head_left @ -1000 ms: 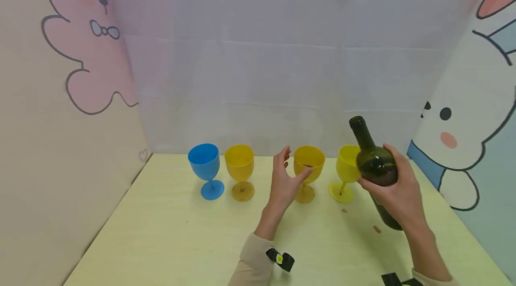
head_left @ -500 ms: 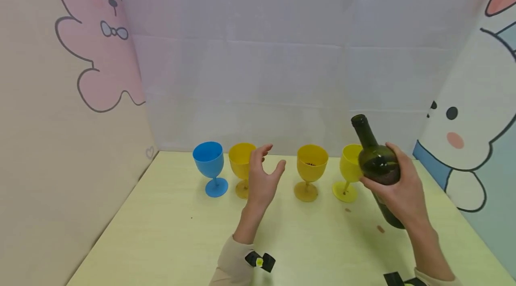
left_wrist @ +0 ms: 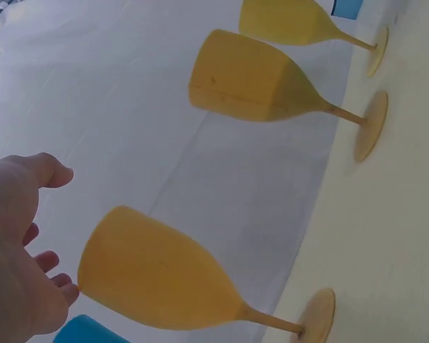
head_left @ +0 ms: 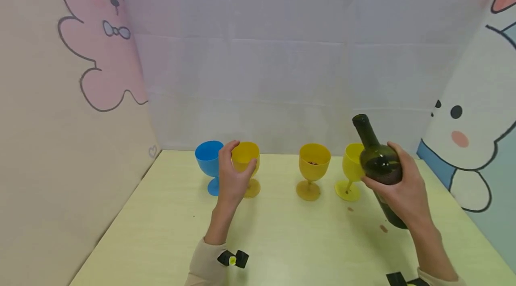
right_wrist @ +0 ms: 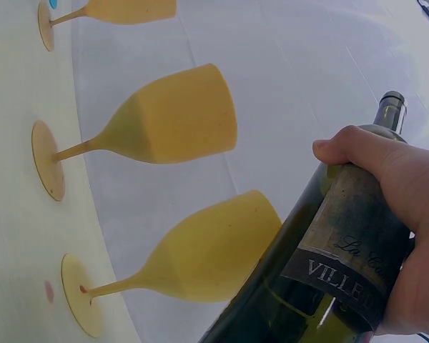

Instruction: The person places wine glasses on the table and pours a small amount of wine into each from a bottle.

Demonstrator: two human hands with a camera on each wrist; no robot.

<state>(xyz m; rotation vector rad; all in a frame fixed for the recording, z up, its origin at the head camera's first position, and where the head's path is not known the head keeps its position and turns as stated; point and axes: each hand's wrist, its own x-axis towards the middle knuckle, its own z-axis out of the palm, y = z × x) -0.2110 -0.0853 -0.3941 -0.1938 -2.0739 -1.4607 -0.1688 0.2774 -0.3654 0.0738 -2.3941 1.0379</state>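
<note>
While the right hand (head_left: 403,189) wraps its fingers round the bottle (head_left: 380,163) at right of the frame, the left hand (head_left: 234,180) holds nothing, fingers and thumb spread in a curve, before the blue goblet (head_left: 207,164) and left amber goblet (head_left: 247,157) at centre left. Dark bits (head_left: 313,163) lie in the right amber goblet (head_left: 314,173). Behind the bottle, the yellow goblet (head_left: 351,167) stands partly hidden, its contents unclear.

Wide lane between inner-left goblet (head_left: 246,153) and inner-right goblet (head_left: 314,169). Left hand (head_left: 234,176) partly blocks the blue goblet (head_left: 206,160), bottle (head_left: 380,162) partly blocks far-right goblet (head_left: 351,167); sheet (head_left: 258,75) walls off the back.
</note>
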